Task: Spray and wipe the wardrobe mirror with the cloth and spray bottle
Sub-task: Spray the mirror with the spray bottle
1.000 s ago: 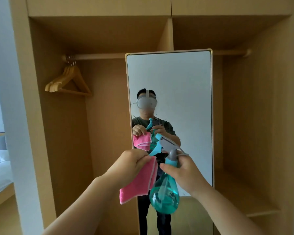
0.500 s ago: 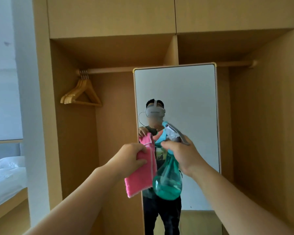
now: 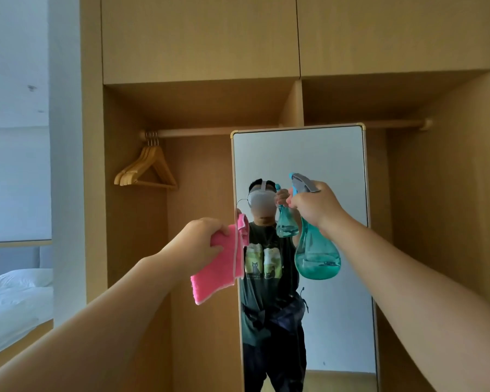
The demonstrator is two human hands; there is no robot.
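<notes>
Wardrobe mirror point(image 3: 331, 154) stands upright straight ahead of both hands, a tall narrow pane with its long axis vertical, set inside the open wooden wardrobe point(image 3: 198, 38) with its top edge at the hanging rail point(image 3: 198, 132).

The right hand point(image 3: 316, 206) is raised in front of the upper half of the glass, fingers wrapped round the neck of the teal spray bottle point(image 3: 317, 253). The bottle hangs below the fist, and its grey head points at the glass. The left hand point(image 3: 201, 244) sits lower, just left of the mirror's left edge, pinching a folded pink cloth point(image 3: 218, 267) whose right side overlaps that edge.

So the right hand is the one lined up with the pane. A spray looks ready to go onto the upper part, and the cloth would need to travel right to follow it.

Hard to make out: the trigger finger is hidden behind the hand, the gap between nozzle and glass cannot be judged from this angle, and no mist or wet patch can be picked out. The mirror's foot is cut off at the bottom of the view. Wooden hangers point(image 3: 147, 171) hang well left of the mirror.
</notes>
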